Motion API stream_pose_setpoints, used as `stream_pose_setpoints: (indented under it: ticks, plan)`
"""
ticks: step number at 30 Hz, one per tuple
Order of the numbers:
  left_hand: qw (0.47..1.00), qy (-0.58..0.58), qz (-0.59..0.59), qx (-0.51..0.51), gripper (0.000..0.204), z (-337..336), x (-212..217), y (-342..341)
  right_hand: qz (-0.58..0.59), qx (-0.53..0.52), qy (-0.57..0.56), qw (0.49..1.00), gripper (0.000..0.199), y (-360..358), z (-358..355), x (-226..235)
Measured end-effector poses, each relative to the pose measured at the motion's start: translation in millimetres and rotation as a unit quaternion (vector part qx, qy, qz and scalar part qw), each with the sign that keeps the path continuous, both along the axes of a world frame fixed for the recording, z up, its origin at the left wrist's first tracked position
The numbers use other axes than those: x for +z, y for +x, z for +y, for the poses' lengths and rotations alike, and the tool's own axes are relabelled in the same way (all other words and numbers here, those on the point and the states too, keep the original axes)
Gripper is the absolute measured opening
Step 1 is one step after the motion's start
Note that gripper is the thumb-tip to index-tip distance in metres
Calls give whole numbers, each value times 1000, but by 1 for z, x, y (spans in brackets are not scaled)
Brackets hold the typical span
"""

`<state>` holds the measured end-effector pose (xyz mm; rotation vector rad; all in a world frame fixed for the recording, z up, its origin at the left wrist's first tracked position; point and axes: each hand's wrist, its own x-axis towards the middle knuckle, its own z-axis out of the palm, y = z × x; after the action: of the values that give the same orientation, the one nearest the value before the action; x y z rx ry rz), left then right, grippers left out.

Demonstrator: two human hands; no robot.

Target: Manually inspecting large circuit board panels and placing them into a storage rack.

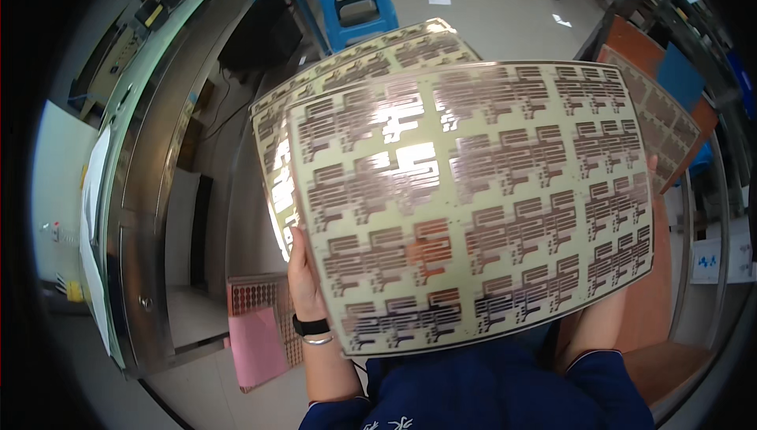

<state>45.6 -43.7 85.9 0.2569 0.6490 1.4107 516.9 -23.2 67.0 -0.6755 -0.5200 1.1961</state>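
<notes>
A large circuit board panel (457,209) is tilted up in front of me, pale green-yellow with rows of copper-coloured traces and bright glare on its upper part. My left hand (304,276) grips its left edge, thumb up along the side; a black band and a metal bangle circle the wrist. At the opposite edge, only fingertips of my right hand (652,163) show, and the panel hides the rest. Behind it, up and to the left, a second similar panel (347,67) sticks out; what supports it is hidden.
To the left runs a long workbench (146,186) with a metal front. A blue plastic stool (356,0) stands ahead. Another patterned panel (654,111) leans among orange-brown boards at the right. A pink sheet (256,351) lies over a perforated board at lower left.
</notes>
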Motion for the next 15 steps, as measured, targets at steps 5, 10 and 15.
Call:
stream_pose_setpoints:
  ticks: [5, 10, 15]
  plan:
    - [999, -2, 14, 29, 34, -3, -9, 12, 28, 5, -13, 1000, 31, 9, -32, -9]
    - [999, 18, 5, 43, 31, -20, -12, 9, 46, 8, -3, 999, 33, 19, -72, -27]
    - [996, 51, 26, 65, 30, -32, -6, 12, 70, -9, 75, 995, 39, 20, -107, -28]
